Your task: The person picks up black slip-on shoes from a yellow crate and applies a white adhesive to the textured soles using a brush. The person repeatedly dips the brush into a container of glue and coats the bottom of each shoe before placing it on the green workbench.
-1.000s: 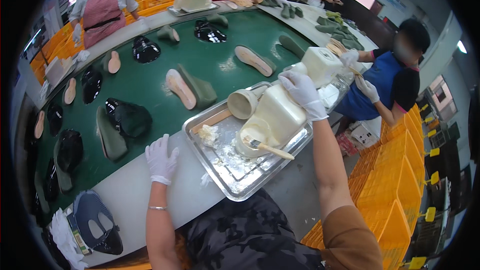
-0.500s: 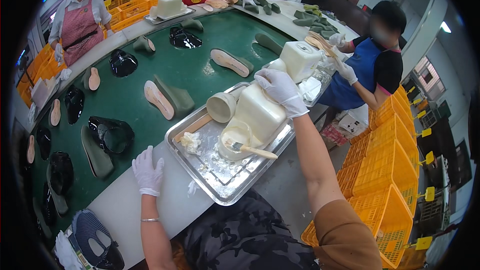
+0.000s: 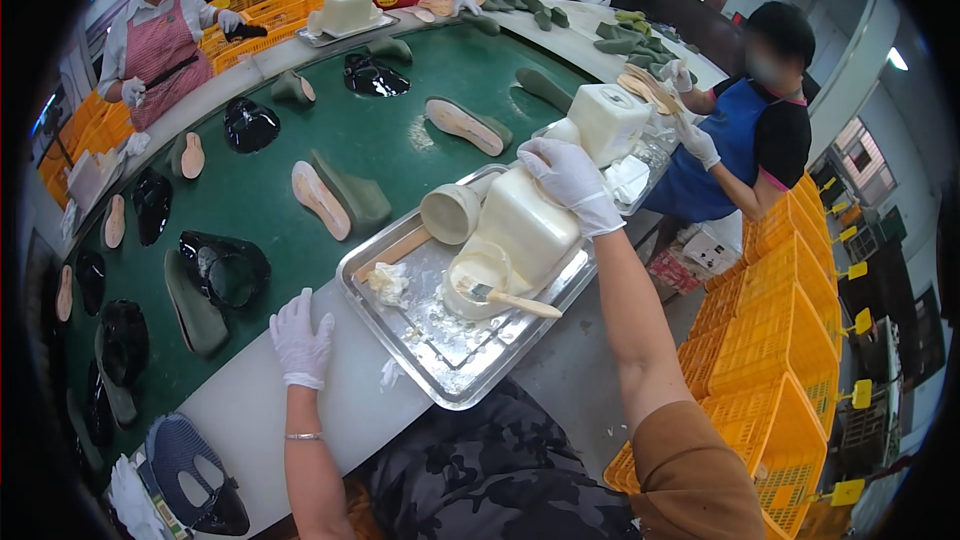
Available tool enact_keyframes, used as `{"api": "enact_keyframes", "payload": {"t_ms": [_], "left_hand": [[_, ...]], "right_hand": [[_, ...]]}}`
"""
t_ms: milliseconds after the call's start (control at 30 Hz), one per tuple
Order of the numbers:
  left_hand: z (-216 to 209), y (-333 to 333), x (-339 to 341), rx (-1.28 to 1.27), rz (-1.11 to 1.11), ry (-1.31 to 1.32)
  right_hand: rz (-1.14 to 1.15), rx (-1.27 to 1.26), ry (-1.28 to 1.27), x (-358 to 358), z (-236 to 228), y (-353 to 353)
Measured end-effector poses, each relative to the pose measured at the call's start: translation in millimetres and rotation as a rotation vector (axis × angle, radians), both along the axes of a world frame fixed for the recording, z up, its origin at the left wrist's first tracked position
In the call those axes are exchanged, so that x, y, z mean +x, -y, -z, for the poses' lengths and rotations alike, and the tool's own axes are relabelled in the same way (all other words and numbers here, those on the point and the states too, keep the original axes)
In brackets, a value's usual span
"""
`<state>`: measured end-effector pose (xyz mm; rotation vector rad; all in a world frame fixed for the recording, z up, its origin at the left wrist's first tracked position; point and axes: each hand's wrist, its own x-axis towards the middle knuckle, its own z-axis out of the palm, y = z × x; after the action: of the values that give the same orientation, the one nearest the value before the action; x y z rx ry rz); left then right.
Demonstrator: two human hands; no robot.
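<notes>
My gloved right hand (image 3: 562,176) is closed over the top end of a cream-white plastic glue jug (image 3: 530,228). The jug stands tilted on a metal tray (image 3: 442,378), its lower end in a round pot of white paste (image 3: 480,275). Across that pot rests a wooden-handled brush (image 3: 515,300). An empty-looking cream cup (image 3: 450,214) leans against the jug. Left of the tray, my gloved left hand (image 3: 301,340) lies open, fingers spread, on the pale table edge (image 3: 345,410), holding nothing.
Green shoe pieces (image 3: 350,195), pale insoles (image 3: 465,126) and glossy black shoe pieces (image 3: 225,268) lie on the green belt (image 3: 400,145). Yellow crates (image 3: 770,340) stand to the right. A co-worker in a blue apron (image 3: 735,110) stands close by; a dark blue shoe (image 3: 190,475) sits lower left.
My hands keep nearly the same places, and the view shifts slightly. The co-worker at far left now holds up a dark piece. At the far side, another person's hand has moved left.
</notes>
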<state>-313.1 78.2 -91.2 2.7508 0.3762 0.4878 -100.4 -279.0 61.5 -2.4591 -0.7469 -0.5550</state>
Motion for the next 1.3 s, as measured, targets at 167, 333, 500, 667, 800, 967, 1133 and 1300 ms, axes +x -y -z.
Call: {"api": "enact_keyframes", "payload": {"t_ms": [167, 333, 500, 667, 800, 967, 1133, 1300], "left_hand": [[0.2, -0.2, 0.4, 0.005, 0.0, 0.009], [2.6, -1.5, 1.2, 0.012, 0.006, 0.03], [3.1, -1.2, 1.0, 0.015, 0.01, 0.038], [1.6, -1.5, 0.0, 0.005, 0.006, 0.029], [1.1, -0.5, 0.7, 0.003, 0.009, 0.027], [-0.6, -0.2, 0.1, 0.005, 0.005, 0.03], [1.9, -1.0, 0.6, 0.018, 0.006, 0.043], [1.4, -1.1, 0.5, 0.015, 0.004, 0.04]], "right_hand": [[0.003, 0.017, -0.019, -1.1, -0.4, -0.3], [0.0, 0.026, -0.042, -3.2, -2.1, -3.1], [-0.006, 0.027, -0.046, -3.6, -3.7, -2.5], [-0.009, 0.019, -0.033, -2.7, -3.1, -3.0], [-0.021, 0.034, -0.024, 0.2, 0.7, -1.2], [-0.01, 0.045, -0.035, -0.4, 0.4, -2.5], [-0.009, 0.052, -0.041, 2.5, 2.9, -0.3], [-0.013, 0.049, -0.041, -2.8, -1.5, -3.4]]}}
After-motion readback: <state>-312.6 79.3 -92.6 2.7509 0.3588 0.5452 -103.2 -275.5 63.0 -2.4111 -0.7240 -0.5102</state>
